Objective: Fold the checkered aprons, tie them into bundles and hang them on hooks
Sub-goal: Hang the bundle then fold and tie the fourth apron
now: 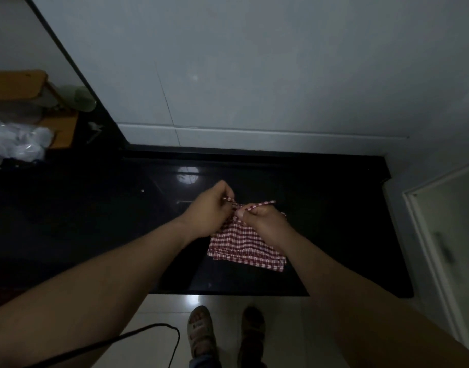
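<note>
A folded red-and-white checkered apron [244, 248] lies on the glossy black counter [334, 221]. Over its far edge, my left hand [211, 211] pinches one end of the apron's thin checkered strap [262, 204]. My right hand [262, 221] pinches the other part of the strap, whose free end sticks out to the right. The two hands are close together, almost touching, and cover the apron's top edge.
White tiled wall [254, 75] rises behind the counter. A crumpled clear plastic bag [15, 144] and a wooden stool [18, 86] are at the far left. A white door [445, 235] stands at the right. A black cable [148, 333] and my sandalled feet [201, 330] are on the floor below.
</note>
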Motion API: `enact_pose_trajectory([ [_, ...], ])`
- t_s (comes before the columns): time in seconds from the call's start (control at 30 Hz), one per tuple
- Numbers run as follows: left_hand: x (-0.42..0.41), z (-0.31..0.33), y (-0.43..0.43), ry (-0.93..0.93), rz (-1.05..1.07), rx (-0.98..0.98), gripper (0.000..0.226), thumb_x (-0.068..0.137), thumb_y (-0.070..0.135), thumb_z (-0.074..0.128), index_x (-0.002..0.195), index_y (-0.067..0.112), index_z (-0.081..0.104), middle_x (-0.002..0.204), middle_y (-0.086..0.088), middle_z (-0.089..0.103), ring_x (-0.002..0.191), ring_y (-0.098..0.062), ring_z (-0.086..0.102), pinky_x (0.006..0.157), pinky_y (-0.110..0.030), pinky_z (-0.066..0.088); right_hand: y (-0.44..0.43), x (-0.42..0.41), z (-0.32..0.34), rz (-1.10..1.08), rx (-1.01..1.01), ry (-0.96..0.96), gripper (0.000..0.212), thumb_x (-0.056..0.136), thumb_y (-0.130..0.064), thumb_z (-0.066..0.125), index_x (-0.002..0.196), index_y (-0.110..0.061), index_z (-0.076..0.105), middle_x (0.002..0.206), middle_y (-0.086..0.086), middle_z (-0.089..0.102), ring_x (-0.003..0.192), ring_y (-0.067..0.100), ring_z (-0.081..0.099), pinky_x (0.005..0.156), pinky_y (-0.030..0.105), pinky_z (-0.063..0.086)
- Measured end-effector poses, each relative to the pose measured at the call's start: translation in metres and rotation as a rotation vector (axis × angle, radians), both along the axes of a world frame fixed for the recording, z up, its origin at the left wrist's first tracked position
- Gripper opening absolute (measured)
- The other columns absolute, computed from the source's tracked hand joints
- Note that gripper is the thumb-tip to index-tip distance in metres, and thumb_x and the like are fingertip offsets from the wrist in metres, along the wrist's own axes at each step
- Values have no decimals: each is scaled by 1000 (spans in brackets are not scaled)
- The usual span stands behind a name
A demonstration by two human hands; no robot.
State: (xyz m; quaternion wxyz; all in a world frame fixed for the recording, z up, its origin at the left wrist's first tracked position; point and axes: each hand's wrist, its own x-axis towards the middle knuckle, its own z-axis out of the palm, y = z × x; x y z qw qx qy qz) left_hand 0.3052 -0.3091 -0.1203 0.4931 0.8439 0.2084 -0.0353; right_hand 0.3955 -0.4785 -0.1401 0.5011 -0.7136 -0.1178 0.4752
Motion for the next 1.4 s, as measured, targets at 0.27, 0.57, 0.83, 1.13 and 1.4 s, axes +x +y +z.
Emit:
enact_pose_trajectory([
  [0.27,-21,-27,9,9,-298,614,6,101,32,50,103,26,50,105,1,68,90,-23,67,73,-36,53,-17,-16,-22,18,-334,-967,21,99,-32,58,81,-22,63,92,-6,57,94,16,54,93,41,43],
  [0.57,-9,-17,-2,97,-196,699,36,98,68,49,90,33,53,84,12,63,77,-14,60,66,-31,40,-28,-9,-22,79,-432,-1020,19,99,-31,55,101,-18,69,102,-3,60,101,17,54,96,38,41],
  [0.83,-24,-35,-3,135,-310,689,34,100,66,49,104,34,59,94,7,72,85,-18,69,67,-30,40,-43,-8,-23,-116,-307,-717,14,98,-18,63,85,-17,66,102,-7,54,106,14,52,98,29,44],
  [1.13,-15,-33,-18,46,-463,704,29,105,41,47,133,31,51,97,1,72,85,-23,72,69,-33,51,9,-8,25,161,-213,-854,22,97,-29,66,78,-21,61,87,-6,56,76,11,57,70,33,50],
  [1.4,-18,-42,-34,78,-84,471,39,108,51,41,79,29,55,84,6,69,75,-16,65,68,-31,45,-4,15,9,-102,-8,-14,30,107,-35,53,110,-15,76,107,9,76,91,14,69,81,28,55],
])
